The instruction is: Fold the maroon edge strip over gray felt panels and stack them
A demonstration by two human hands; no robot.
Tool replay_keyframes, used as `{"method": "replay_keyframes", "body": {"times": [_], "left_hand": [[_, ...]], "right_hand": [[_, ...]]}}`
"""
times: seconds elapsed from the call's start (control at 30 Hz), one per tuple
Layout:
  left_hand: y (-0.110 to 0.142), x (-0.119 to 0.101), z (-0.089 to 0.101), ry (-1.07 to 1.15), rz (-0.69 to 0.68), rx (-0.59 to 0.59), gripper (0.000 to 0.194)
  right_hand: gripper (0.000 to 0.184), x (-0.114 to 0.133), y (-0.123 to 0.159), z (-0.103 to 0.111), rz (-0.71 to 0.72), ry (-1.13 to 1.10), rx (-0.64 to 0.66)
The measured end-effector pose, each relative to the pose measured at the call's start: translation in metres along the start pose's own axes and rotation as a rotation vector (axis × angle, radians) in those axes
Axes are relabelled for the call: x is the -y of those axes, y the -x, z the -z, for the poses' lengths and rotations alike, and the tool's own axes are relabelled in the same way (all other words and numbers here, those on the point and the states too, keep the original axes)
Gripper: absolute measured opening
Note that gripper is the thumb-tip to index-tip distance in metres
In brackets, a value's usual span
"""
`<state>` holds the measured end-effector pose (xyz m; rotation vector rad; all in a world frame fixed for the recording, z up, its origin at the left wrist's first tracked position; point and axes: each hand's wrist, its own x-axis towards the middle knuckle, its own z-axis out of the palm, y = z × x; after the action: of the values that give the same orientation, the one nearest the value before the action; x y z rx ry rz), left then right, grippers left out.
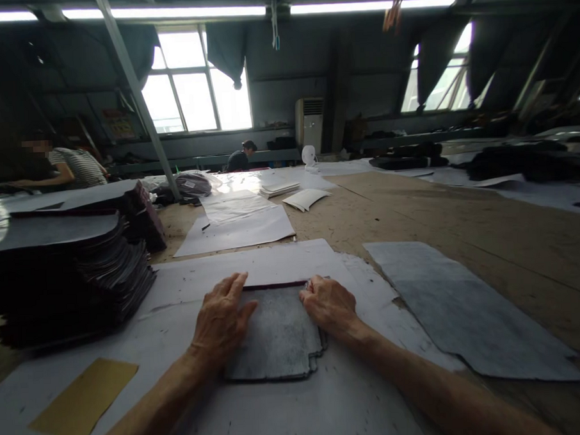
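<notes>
In front of me a small stack of grey cut sheets (278, 336), with a dark far edge and stepped notches at its near right corner, lies on white paper. My left hand (224, 313) rests on the stack's left side with thumb and fingers apart. At the far right corner, my right hand (330, 305) is closed, its fingers curled together against the edge. Whatever those fingers pinch is hidden, though a small dark bit shows beside the knuckles.
A tall pile of dark, grey-topped sheets (104, 270) stands at left. A tan card (86, 399) lies at near left, a large grey sheet (467, 312) at right. Beyond are white papers (237, 229) and a small white fan (309, 157). Two people work farther back.
</notes>
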<state>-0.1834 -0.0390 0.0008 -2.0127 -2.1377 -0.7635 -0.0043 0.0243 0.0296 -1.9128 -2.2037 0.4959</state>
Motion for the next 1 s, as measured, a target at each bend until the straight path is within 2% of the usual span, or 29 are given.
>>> {"method": "replay_keyframes", "body": {"times": [0.17, 0.3, 0.4, 0.5, 0.6, 0.67, 0.77, 0.9, 1.0], "left_hand": [[0.015, -0.016, -0.005, -0.002, -0.249, 0.211, 0.054], [0.018, -0.013, -0.009, -0.144, -0.292, 0.338, 0.058], [0.016, -0.011, -0.010, -0.202, -0.270, 0.389, 0.059], [0.015, -0.011, -0.010, -0.214, -0.266, 0.418, 0.059], [0.017, -0.006, -0.014, -0.206, -0.290, 0.369, 0.057], [0.019, 0.000, -0.020, -0.193, -0.305, 0.281, 0.056], [0.020, 0.008, -0.026, -0.184, -0.320, 0.159, 0.054], [0.019, 0.005, -0.018, -0.218, -0.361, 0.121, 0.060], [0.020, -0.013, -0.008, -0.233, -0.400, -0.028, 0.060]], "right_hand": [[0.024, -0.001, -0.001, 0.001, 0.004, -0.046, 0.036], [0.025, -0.011, -0.006, 0.002, 0.049, -0.133, 0.050], [0.026, -0.035, -0.004, 0.010, 0.089, -0.187, 0.021], [0.020, -0.071, 0.016, 0.028, 0.149, -0.203, -0.032], [0.011, -0.115, 0.044, 0.051, 0.175, -0.163, -0.166], [0.009, -0.143, 0.057, 0.061, 0.142, -0.113, -0.260], [0.008, -0.175, 0.064, 0.067, 0.115, -0.065, -0.298], [0.004, -0.192, 0.057, 0.063, 0.156, -0.069, -0.265], [0.006, -0.193, 0.050, 0.059, 0.189, -0.074, -0.237]]}}
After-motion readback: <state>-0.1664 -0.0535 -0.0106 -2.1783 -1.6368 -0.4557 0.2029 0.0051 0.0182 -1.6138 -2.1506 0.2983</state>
